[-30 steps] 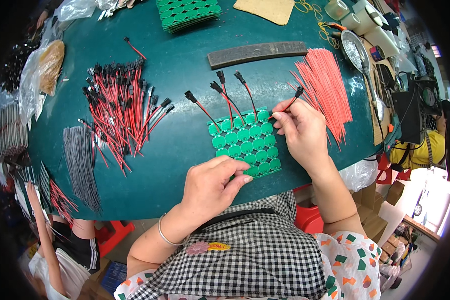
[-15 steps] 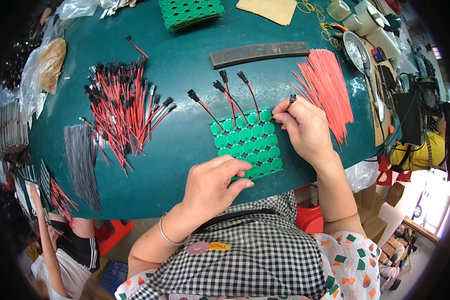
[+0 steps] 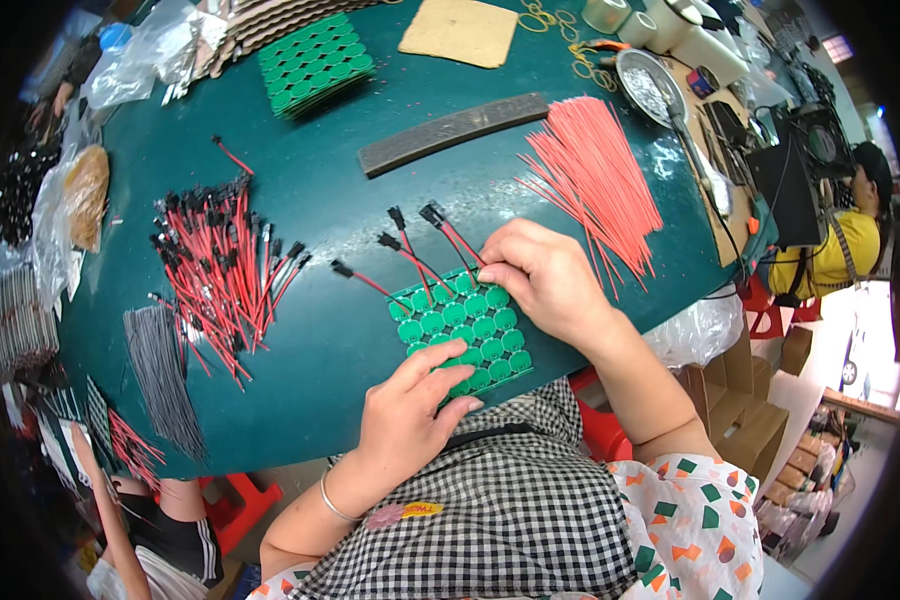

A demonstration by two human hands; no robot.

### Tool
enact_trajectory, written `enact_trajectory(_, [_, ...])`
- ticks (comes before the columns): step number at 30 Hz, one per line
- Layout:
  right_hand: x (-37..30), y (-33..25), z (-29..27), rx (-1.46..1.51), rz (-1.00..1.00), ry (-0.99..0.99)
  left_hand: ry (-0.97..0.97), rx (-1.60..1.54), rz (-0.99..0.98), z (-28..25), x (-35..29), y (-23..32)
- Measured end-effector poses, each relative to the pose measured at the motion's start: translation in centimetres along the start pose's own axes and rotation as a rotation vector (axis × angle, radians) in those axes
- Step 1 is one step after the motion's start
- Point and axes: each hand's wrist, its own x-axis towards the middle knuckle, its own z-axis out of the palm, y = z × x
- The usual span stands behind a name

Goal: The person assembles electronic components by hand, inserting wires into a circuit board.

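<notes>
A green panel of round circuit boards lies at the near edge of the dark green table. My left hand grips its near edge, with the index finger and thumb on the boards. My right hand rests at the panel's far right corner, its fingertips pinched on a red-and-black lead with a black plug. Three more such leads stick out from the panel's far edge toward the table's middle.
A heap of red-and-black plug leads lies to the left, with a bundle of dark wires below it. Loose red wires fan out on the right. Farther back are a grey strip, stacked green panels and cardboard. A person in yellow sits at the right.
My right hand has come away from the red wire pile with a plug lead and lowered onto the panel's far right corner. My left hand has stayed on the panel's near edge.
</notes>
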Motion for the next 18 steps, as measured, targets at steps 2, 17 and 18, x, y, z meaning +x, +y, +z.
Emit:
enact_trajectory(2, [-0.6, 0.0, -0.5, 0.008, 0.009, 0.037, -0.018, -0.004, -0.007, -0.2, 0.1, 0.3])
enact_trajectory(17, [-0.1, 2.5, -8.5, -0.731, 0.383, 0.064, 0.741, 0.961, -0.464, -21.8, -8.7, -5.6])
enact_trajectory(18, [-0.1, 2.6, -9.0, -0.729, 0.471, 0.037, 0.727, 0.974, -0.517, -22.4, -8.7, -5.7])
